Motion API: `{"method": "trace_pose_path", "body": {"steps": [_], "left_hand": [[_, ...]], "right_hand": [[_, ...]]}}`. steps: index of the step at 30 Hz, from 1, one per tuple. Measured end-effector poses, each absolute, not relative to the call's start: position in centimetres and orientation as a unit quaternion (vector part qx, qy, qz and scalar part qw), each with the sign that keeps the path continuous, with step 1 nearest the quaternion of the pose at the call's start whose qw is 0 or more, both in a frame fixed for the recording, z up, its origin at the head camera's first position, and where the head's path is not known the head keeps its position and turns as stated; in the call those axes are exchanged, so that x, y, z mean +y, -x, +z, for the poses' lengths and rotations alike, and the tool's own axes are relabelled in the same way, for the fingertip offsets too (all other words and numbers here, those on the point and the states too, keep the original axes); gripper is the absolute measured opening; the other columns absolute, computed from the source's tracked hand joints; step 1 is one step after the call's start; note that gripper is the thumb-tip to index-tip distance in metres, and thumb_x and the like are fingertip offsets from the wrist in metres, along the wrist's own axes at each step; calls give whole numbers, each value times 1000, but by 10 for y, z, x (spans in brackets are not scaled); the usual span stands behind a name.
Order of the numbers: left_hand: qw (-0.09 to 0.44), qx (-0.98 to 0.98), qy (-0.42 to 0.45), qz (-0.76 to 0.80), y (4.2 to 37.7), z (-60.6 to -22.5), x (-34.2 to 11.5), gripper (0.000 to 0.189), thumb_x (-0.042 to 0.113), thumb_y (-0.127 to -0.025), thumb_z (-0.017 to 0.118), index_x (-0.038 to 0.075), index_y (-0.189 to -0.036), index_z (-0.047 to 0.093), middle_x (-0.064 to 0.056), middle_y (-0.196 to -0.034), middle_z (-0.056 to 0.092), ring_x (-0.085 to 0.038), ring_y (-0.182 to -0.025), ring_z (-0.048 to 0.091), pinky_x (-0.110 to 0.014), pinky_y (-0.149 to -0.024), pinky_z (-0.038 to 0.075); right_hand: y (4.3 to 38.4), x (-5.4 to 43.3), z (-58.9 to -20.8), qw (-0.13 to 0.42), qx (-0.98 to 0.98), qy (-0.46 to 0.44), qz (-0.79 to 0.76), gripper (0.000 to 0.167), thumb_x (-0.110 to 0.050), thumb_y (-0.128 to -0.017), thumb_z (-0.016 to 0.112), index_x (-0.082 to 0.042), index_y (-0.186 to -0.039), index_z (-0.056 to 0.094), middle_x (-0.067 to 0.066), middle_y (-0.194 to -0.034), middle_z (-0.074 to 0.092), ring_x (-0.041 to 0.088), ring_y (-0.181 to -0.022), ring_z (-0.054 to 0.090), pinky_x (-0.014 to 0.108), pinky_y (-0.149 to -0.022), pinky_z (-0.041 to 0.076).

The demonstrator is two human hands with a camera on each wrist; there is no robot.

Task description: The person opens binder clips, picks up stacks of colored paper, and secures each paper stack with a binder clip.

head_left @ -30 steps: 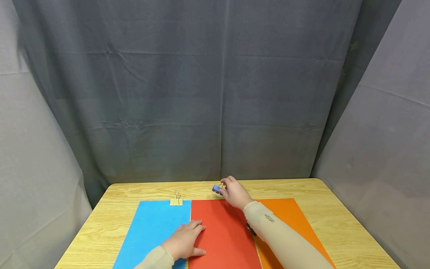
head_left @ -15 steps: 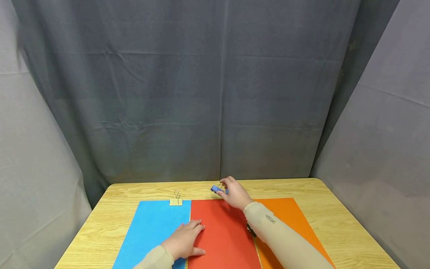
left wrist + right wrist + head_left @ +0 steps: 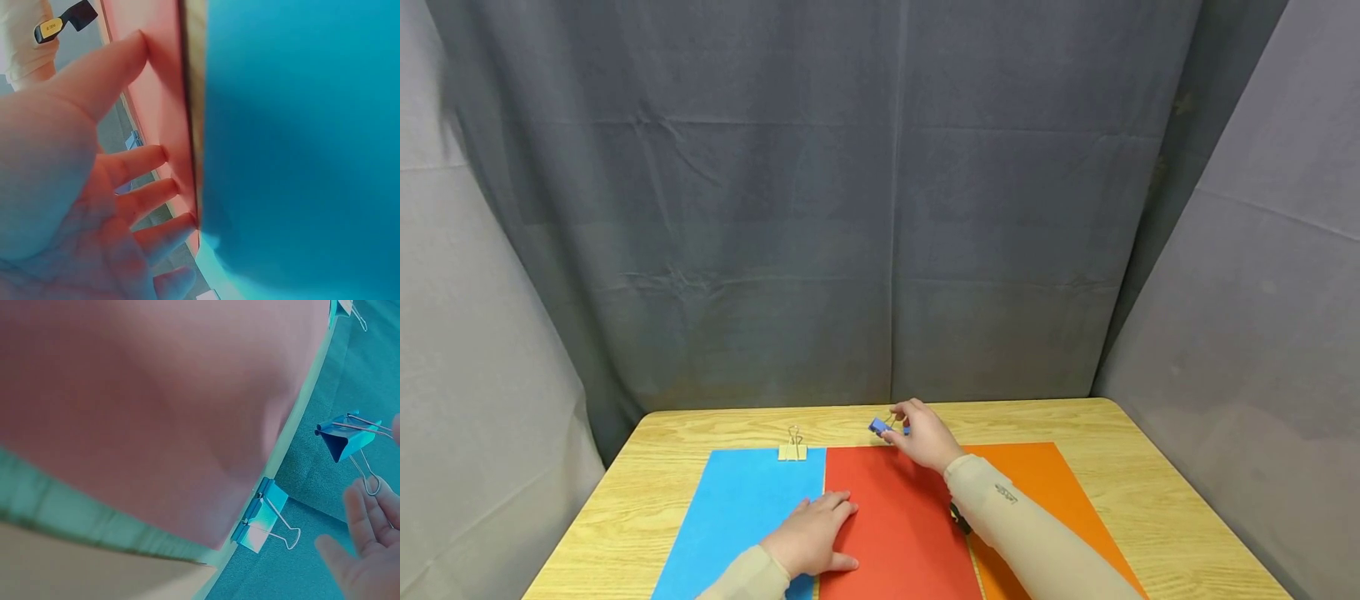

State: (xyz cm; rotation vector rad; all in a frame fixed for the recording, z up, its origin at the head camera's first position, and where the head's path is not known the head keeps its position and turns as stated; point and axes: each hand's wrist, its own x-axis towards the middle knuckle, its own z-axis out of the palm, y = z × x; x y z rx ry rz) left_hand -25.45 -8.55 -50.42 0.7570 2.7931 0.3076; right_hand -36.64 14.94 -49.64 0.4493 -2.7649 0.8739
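My right hand (image 3: 925,435) pinches the wire handles of a blue binder clip (image 3: 878,427) between thumb and fingers, just past the far edge of the red sheet (image 3: 898,517). In the right wrist view this held clip (image 3: 345,434) hangs above the table's far edge. A second blue binder clip (image 3: 261,515) sits by the sheet's corner, mostly hidden behind my hand in the head view. With fingers spread, my left hand (image 3: 811,533) rests on the red sheet beside the blue sheet (image 3: 745,492). A pale yellow binder clip (image 3: 792,452) is at the blue sheet's far edge.
An orange sheet (image 3: 1026,471) lies to the right of the red one, partly under my right forearm. Narrow strips of wooden table (image 3: 1165,517) show between the sheets. A grey curtain (image 3: 775,250) hangs behind the table, with paler cloth (image 3: 1247,333) at the sides.
The held blue binder clip and my right thumb have shifted very slightly left and nearer. My left hand keeps its place on the red sheet.
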Motion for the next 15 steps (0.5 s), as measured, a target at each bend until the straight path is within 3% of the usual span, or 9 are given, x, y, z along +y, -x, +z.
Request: {"method": "trace_pose_path", "body": {"steps": [8, 15], "left_hand": [[110, 953, -267, 96, 256, -501, -84, 70, 50, -84, 83, 12, -138, 60, -9, -145, 55, -28, -137, 50, -62, -112, 41], [81, 950, -288, 91, 264, -499, -82, 56, 49, -86, 81, 11, -124, 66, -6, -125, 61, -24, -109, 61, -47, -100, 53]], "right_hand": [[367, 151, -498, 107, -936, -140, 306, 47, -36, -88, 82, -9, -124, 69, 5, -107, 65, 18, -90, 61, 34, -85, 58], [366, 153, -498, 108, -936, -135, 308, 44, -36, -87, 84, -12, -121, 70, 6, -106, 66, 13, -86, 57, 33, -86, 58]]}}
